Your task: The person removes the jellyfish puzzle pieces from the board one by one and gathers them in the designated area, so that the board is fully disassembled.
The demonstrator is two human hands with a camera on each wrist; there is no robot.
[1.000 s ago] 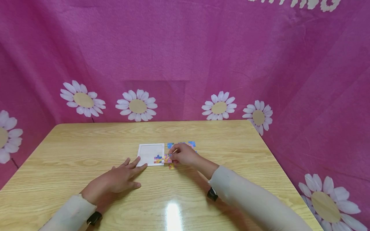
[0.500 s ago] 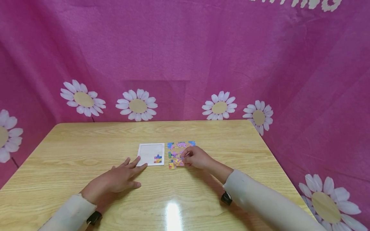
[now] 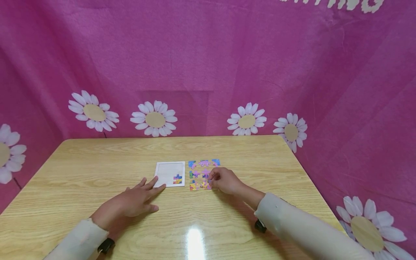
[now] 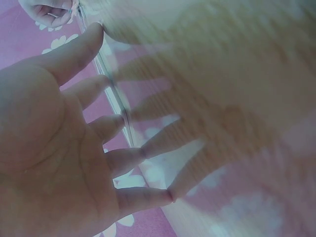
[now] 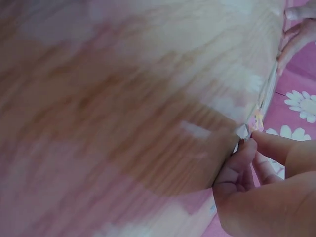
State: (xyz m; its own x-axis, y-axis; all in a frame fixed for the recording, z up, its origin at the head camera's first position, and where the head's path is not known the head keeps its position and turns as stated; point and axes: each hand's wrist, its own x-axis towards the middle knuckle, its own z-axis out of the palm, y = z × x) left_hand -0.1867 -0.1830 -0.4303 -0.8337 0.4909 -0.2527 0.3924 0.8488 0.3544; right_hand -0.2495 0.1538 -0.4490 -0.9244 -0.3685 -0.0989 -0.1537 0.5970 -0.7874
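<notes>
A white square puzzle tray (image 3: 170, 169) lies on the wooden table with one jigsaw piece (image 3: 177, 179) in its lower right corner. My left hand (image 3: 136, 198) is spread, its fingertips resting at the tray's lower left corner. Just right of the tray, several colourful jigsaw pieces (image 3: 204, 163) lie in loose rows, with pink, blue and yellow print. My right hand (image 3: 225, 180) pinches a pink-and-yellow jigsaw piece (image 3: 206, 185) between thumb and forefinger at the near row. In the right wrist view, the right hand (image 5: 264, 170) largely covers that piece.
The wooden table (image 3: 136, 151) has a glossy surface that reflects light near its front. Behind it hangs a magenta curtain (image 3: 195, 65) printed with white daisies. A black band (image 3: 105, 245) shows beneath the left sleeve.
My right hand has carried the pink-and-yellow jigsaw piece from the tray's right edge rightward to the near row of pieces. The left hand has stayed still on the tray.
</notes>
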